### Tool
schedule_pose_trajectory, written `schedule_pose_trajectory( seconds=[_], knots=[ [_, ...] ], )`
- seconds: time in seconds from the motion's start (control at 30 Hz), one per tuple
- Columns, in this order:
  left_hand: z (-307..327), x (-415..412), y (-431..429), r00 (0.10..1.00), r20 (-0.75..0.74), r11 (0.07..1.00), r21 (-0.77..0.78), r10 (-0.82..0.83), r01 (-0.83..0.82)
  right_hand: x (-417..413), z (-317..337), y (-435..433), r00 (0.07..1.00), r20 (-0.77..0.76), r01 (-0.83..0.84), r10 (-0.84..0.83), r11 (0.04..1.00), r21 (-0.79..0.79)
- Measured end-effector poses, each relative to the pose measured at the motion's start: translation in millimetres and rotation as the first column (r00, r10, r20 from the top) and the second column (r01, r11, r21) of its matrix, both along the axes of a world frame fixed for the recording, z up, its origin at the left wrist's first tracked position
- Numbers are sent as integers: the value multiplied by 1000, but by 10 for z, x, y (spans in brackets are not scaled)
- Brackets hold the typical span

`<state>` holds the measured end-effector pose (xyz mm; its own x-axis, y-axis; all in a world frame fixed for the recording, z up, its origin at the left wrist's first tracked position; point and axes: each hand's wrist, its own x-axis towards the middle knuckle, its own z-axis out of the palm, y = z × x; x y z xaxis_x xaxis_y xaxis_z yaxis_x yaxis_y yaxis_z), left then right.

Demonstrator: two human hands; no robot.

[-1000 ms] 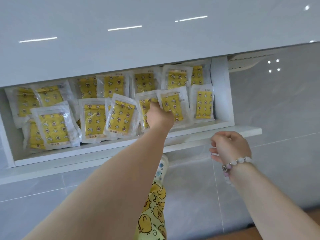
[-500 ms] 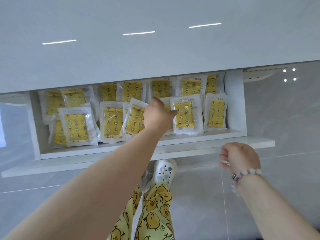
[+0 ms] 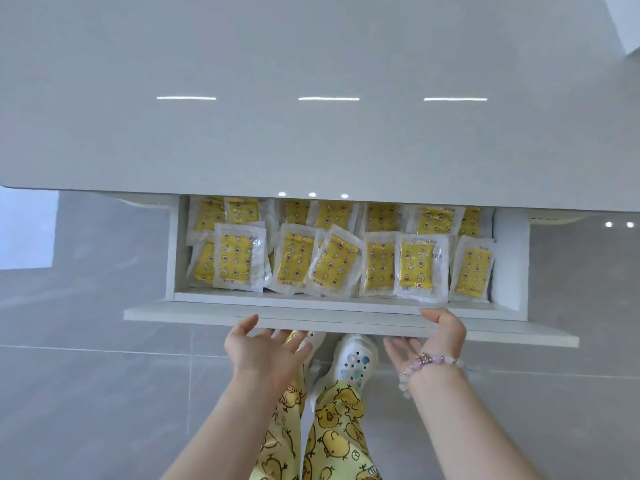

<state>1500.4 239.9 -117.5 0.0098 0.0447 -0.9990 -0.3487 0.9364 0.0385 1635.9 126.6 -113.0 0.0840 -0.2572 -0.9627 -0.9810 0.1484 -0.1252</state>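
Left hand (image 3: 263, 355), right hand (image 3: 440, 341) on drawer front (image 3: 173, 315) (rear packets (image 3: 332, 213) half-hidden).

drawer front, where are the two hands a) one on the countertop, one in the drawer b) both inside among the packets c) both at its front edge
c: left hand and right hand are both at the drawer front, thumbs at its top edge, outside the yellow packets.
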Motion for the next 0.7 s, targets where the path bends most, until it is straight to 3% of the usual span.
schedule_pose_trajectory(
  seconds=[0.2, 0.7],
  knots=[
    [-5, 82, 97, 997, 73, 999, 31, -18, 16, 296, 23, 102, 1000, -11, 12, -13, 1000, -14],
    [-103, 549, 566, 981, 188, 990, 120, 55, -79, 643, 138, 357, 986, 162, -19, -31, 955, 297]
  ],
)
